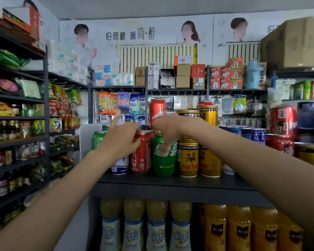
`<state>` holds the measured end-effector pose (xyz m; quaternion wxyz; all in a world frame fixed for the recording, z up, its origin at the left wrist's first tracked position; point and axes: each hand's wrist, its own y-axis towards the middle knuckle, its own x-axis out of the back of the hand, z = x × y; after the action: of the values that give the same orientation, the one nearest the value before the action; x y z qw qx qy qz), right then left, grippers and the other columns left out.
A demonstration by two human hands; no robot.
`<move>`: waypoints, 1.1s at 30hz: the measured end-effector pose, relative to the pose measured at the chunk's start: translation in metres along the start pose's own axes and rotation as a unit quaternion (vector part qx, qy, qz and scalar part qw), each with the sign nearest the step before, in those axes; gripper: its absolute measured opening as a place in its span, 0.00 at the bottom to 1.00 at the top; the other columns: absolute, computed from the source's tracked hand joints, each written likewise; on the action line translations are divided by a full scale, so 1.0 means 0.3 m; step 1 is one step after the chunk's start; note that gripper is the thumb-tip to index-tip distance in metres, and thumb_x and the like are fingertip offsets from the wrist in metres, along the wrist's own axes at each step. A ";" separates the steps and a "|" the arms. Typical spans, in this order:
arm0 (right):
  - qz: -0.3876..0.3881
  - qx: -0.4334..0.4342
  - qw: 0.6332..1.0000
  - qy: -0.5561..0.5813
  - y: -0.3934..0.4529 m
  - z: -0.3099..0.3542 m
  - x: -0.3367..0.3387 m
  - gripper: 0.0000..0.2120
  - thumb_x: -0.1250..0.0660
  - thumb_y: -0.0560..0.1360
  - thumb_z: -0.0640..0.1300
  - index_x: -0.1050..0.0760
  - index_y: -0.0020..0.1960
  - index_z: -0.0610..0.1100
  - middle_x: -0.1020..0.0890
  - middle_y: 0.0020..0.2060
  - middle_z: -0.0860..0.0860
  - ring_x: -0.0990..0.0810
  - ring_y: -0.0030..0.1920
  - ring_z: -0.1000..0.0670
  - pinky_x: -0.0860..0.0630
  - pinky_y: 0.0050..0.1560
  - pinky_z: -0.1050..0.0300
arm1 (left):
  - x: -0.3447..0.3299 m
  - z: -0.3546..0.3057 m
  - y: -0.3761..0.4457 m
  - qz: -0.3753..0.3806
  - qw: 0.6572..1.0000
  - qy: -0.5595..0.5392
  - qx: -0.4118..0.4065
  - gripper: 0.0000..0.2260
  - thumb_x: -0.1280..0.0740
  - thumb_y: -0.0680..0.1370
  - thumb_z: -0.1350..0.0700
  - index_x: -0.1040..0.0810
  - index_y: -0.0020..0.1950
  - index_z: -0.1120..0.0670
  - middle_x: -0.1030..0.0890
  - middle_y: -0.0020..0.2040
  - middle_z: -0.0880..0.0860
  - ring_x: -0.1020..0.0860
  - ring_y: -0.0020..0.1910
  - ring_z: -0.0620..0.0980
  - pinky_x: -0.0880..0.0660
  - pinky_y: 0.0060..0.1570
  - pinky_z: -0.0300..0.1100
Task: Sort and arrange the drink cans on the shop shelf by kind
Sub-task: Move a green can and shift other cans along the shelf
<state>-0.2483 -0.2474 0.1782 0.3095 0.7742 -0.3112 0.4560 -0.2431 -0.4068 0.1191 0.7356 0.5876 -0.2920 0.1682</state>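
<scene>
Drink cans of mixed kinds stand on a dark shelf (170, 182). My left hand (121, 140) grips the top of a slim red cola can (142, 156) in the front row. My right hand (168, 131) holds the top of a green can (164, 162) right beside it. A white and blue can (120, 165) stands under my left wrist. To the right are yellow energy-drink cans (188, 160), stacked two high. A second red cola can (157, 110) stands raised behind my right hand. Another green can (98, 139) sits at the left.
More red cans (282, 120), blue cans (253, 135) and a yellow can (309, 154) crowd the shelf's right side. Juice bottles (216, 230) and pale drink bottles (134, 230) fill the shelf below. A snack rack (18, 138) stands at the left.
</scene>
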 end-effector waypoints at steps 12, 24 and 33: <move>-0.310 -0.034 0.943 0.117 -0.137 -0.125 0.036 0.12 0.37 0.76 0.41 0.28 0.60 0.43 0.20 0.53 0.49 0.24 0.54 0.52 0.33 0.66 0.54 | 0.003 -0.064 0.001 -0.119 0.990 -0.076 0.017 0.11 0.38 0.77 0.56 0.25 0.59 0.53 0.23 0.59 0.48 0.27 0.60 0.47 0.56 0.71 0.47; -0.230 -0.183 0.814 0.501 -0.168 -0.216 -0.205 0.42 0.24 0.66 0.48 0.45 0.72 0.44 0.27 0.64 0.46 0.27 0.62 0.47 0.28 0.59 0.54 | -0.085 -0.268 0.077 -0.019 0.982 -0.185 0.027 0.21 0.35 0.76 0.51 0.34 0.68 0.51 0.26 0.65 0.47 0.30 0.65 0.46 0.52 0.70 0.45; -0.342 -0.184 0.758 0.524 -0.174 -0.321 -0.098 0.38 0.23 0.64 0.40 0.41 0.66 0.47 0.26 0.57 0.44 0.24 0.54 0.45 0.25 0.47 0.52 | -0.078 -0.218 0.075 0.001 0.979 -0.203 0.019 0.20 0.35 0.76 0.52 0.32 0.67 0.50 0.26 0.63 0.46 0.29 0.64 0.45 0.52 0.71 0.44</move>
<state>-0.2693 -0.1358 0.1794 0.6963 0.3974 0.1069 0.5881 -0.2594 -0.3360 0.1127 0.6497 0.6230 -0.4326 0.0517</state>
